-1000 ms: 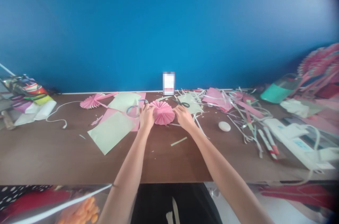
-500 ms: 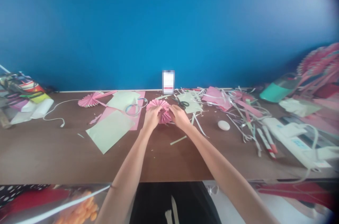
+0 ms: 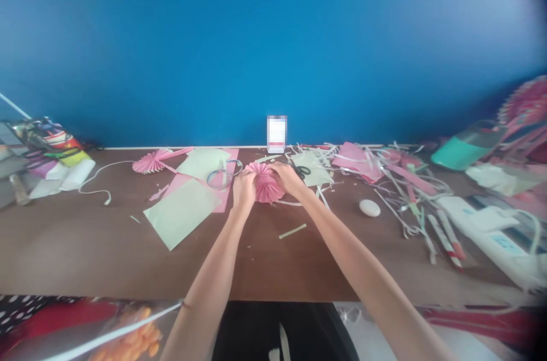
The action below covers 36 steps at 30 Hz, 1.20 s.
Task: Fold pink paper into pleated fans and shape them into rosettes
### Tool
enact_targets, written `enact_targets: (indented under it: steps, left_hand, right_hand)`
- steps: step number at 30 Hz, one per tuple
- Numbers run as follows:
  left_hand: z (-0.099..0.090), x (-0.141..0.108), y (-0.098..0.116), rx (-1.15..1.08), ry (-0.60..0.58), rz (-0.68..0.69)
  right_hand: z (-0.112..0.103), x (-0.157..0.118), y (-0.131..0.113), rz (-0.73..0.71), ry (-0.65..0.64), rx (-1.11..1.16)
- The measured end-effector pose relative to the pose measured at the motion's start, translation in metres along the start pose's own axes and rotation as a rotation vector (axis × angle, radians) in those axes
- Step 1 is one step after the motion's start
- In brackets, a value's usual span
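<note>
A round pink pleated paper rosette (image 3: pixel 268 185) is held between both hands over the middle of the table. My left hand (image 3: pixel 245 185) closes on its left edge, and my right hand (image 3: pixel 288 177) grips the upper right edge; some fingertips are hidden behind the paper. Just right of my right hand lie dark-handled scissors (image 3: pixel 302 171) on pale green paper (image 3: pixel 317 166). Beside my left hand, a ring-shaped roll of clear tape (image 3: pixel 219 177) rests on pink and pale green sheets (image 3: pixel 183 214).
Another pleated pink fan (image 3: pixel 149 161) lies at the left. A blurred phone-like screen (image 3: pixel 277 134) stands by the blue wall. To the right are paper strips (image 3: pixel 401 216), a white oval object (image 3: pixel 370 208), red-and-white pens (image 3: pixel 445 240), a white power strip (image 3: pixel 491 236) and a green-and-dark container (image 3: pixel 465 147).
The rosette has turned in my hands, so more of its pleated face shows below my fingers. The view has shifted slightly, mostly at the right side.
</note>
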<state>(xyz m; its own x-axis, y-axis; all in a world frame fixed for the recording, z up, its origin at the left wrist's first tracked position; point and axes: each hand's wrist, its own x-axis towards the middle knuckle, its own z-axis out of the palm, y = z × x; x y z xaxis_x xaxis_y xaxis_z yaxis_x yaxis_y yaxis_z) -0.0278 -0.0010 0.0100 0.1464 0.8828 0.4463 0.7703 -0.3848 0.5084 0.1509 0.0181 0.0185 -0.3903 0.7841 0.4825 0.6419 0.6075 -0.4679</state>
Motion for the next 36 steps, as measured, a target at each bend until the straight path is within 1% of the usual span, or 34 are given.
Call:
enact_targets:
  steps: [4, 8, 14, 18, 21, 26, 28, 32, 36]
  left_hand:
    - [0.000, 0.000, -0.002, 0.095, 0.020, 0.048]
    - [0.001, -0.002, -0.001, 0.186, 0.039, 0.028]
    - [0.003, -0.005, -0.003, 0.247, -0.019, -0.023]
    - [0.006, -0.005, -0.004, 0.299, -0.011, -0.089]
    - [0.009, -0.005, -0.004, 0.336, 0.009, -0.112]
    - [0.011, -0.004, -0.005, 0.331, 0.022, -0.107]
    - [0.009, -0.003, -0.005, 0.312, 0.016, -0.103]
    - [0.003, -0.002, -0.003, 0.285, -0.023, -0.147]
    - [-0.001, -0.001, -0.002, 0.267, -0.013, -0.139]
  right_hand:
    - [0.002, 0.004, 0.001, 0.045, -0.029, -0.099]
    - [0.003, 0.005, 0.003, 0.013, -0.049, -0.152]
    - [0.008, 0.005, 0.008, -0.053, -0.060, -0.111]
    - [0.010, 0.004, 0.007, -0.067, -0.042, -0.062]
    - [0.009, 0.005, 0.005, -0.068, -0.045, -0.047]
    - [0.010, 0.007, 0.006, -0.055, -0.057, -0.104]
    - [0.011, 0.008, 0.007, -0.056, -0.061, -0.139]
    - [0.013, 0.008, 0.010, -0.048, -0.068, -0.195]
    - [0.017, 0.008, 0.014, -0.064, -0.060, -0.192]
